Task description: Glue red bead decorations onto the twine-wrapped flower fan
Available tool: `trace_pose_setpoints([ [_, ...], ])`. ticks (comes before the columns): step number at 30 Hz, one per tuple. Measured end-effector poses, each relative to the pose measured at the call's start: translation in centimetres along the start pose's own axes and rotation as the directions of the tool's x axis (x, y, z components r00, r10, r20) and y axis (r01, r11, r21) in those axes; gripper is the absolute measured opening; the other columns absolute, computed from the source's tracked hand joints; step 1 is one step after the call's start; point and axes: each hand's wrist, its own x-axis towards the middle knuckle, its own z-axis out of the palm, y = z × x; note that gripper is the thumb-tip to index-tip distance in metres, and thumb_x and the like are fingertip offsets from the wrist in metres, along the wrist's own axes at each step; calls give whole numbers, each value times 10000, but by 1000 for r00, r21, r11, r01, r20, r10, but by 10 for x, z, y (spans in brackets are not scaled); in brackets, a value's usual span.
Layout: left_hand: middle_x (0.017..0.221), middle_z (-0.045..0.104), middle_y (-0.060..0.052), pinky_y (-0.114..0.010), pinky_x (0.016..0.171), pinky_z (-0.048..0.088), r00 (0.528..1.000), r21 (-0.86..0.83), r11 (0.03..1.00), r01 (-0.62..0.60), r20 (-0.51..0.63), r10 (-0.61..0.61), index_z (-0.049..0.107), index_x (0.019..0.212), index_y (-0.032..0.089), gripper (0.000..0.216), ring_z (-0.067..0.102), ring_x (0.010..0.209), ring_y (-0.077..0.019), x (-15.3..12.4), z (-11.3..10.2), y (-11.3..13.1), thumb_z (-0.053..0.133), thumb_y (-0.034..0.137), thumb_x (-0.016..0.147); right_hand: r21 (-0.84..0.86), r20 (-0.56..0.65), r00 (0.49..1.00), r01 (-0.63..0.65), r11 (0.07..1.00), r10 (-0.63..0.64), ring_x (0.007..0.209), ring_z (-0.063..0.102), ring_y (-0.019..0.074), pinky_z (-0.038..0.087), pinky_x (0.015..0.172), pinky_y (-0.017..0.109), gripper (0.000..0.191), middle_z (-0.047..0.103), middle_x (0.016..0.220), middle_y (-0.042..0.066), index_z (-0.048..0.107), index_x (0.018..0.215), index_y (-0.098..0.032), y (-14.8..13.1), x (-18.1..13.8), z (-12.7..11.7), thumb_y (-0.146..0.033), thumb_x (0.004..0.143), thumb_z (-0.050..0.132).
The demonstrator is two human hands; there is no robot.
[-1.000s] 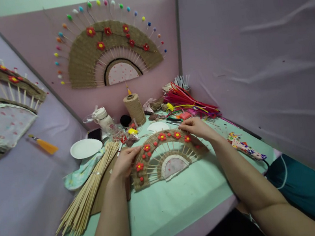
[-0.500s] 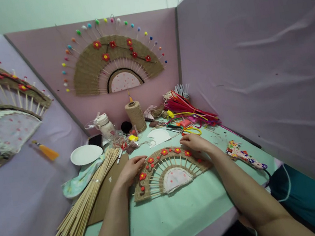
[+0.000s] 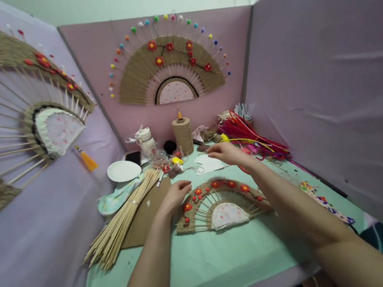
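Note:
A half-round fan (image 3: 219,202) of sticks and woven twine lies flat on the table in front of me, with red flowers along its band and a spotted white half-circle at its base. My left hand (image 3: 179,195) is beside its upper left edge with fingers loosely stretched; nothing shows in it. Beyond the fan, my right hand (image 3: 228,152) hangs over the white paper cutouts (image 3: 207,162), fingers stretched forward and holding nothing. My right forearm passes over the fan's right end and hides part of it.
Left lie a bundle of thin sticks (image 3: 126,217), brown cardboard (image 3: 142,221) and a white plate (image 3: 124,170). At the back stand a bottle (image 3: 147,143) and a twine spool (image 3: 183,136). Right are red pipe cleaners (image 3: 252,136) and a patterned glue gun (image 3: 326,202). Fans hang on the partitions.
My right hand has left the fan's upper edge and moved forward over the white paper. My left hand has come slightly off the fan's edge. The view has turned left.

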Motion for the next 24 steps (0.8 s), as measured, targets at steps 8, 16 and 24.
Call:
trace_pose_setpoints([
  [8,1087,698,-164,-408,958,448,989,162,981,-103,-92,119,719,985,120,240,629,1034,-285,6,7,-7,620,199,781,161,100,994,-50,986,34,987,617,199,490,885,364,229,663,1105,69,664,1048,-178,-60,119,106,-311,865,637],
  [16,1054,693,-118,-362,986,430,946,356,923,-147,-223,237,703,986,131,235,610,1045,-219,5,3,-15,552,115,807,263,151,928,-369,891,339,1017,605,215,523,845,425,365,580,1214,94,552,1220,-161,-75,212,163,-348,908,578],
  [24,1024,688,-128,-365,958,452,948,434,889,-143,-198,249,702,977,119,243,607,1022,-237,2,3,-16,515,133,822,160,174,892,-443,882,417,1022,604,217,521,850,424,371,579,1215,102,553,1218,-152,-80,234,190,-347,904,585],
])
